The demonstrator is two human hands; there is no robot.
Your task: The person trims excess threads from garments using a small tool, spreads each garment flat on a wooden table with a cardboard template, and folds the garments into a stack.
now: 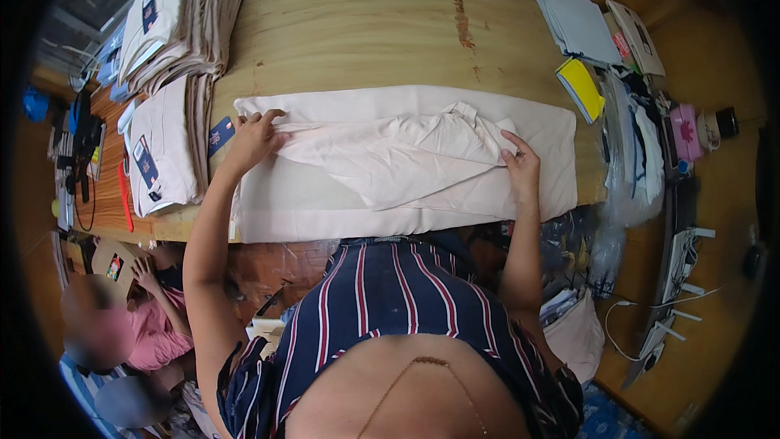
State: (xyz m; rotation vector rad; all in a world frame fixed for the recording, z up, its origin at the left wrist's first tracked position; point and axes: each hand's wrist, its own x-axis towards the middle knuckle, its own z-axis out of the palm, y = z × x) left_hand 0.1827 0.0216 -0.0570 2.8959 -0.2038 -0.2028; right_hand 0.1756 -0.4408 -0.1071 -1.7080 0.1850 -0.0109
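A pale cream-pink garment [406, 158] lies spread across the table in front of me, with a loose, crumpled layer over its flat lower layer. At its left end, my left hand [258, 140] is closed, with thumb and fingers on the edge of the upper layer. On the right, my right hand [522, 164] pinches the bunched end of that layer. The garment's near edge lies along the table's front edge. A small dark blue tag [220, 135] rests just left of my left hand.
Two stacks of folded pale garments [175, 126] with dark tags stand at the left. A red tool [125, 195] lies beyond them. On the right are white sheets [575, 23], a yellow pouch [580, 89] and plastic-wrapped cloth. Another person [158, 329] in pink is at the lower left.
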